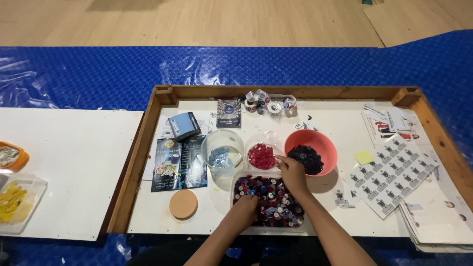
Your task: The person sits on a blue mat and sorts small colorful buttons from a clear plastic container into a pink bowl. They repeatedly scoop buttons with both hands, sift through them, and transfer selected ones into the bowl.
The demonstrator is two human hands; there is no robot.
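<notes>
1. Head view: Mixed buttons [276, 199], red, dark blue and white, fill a clear rectangular tray [236, 180] at the near edge of a white bench [340, 148] framed by a raised wooden rim [135, 157]. Both of the person's hands work over that tray.

2. Head view: The left hand [246, 207] lies palm-down in the near-left part of the pile, fingers buried among the buttons; whether its grip is clenched on any cannot be told.

3. Head view: The right hand [291, 173] sits at the tray's far edge, fingertips bunched and reaching toward the gap between the bowl of red buttons [261, 156] and the coral bowl of dark buttons [311, 158]. The fingers look pinched together, but no button shows between them, so what the grip holds cannot be told.

4. Head view: A clear round tub of pale blue buttons [221, 156] stands just left of the red bowl. All three bowls line up just behind the tray.

5. Head view: Judging by the layout, clean sorting here calls for lifting one colour at a time and releasing low over the matching bowl, since the bowls touch or nearly touch and a stray button could bounce across.

6. Head view: Elsewhere on the bench lie a cork disc [183, 204], dark printed cards [178, 162], a yellow note [364, 156] and sticker sheets [391, 175].
</notes>
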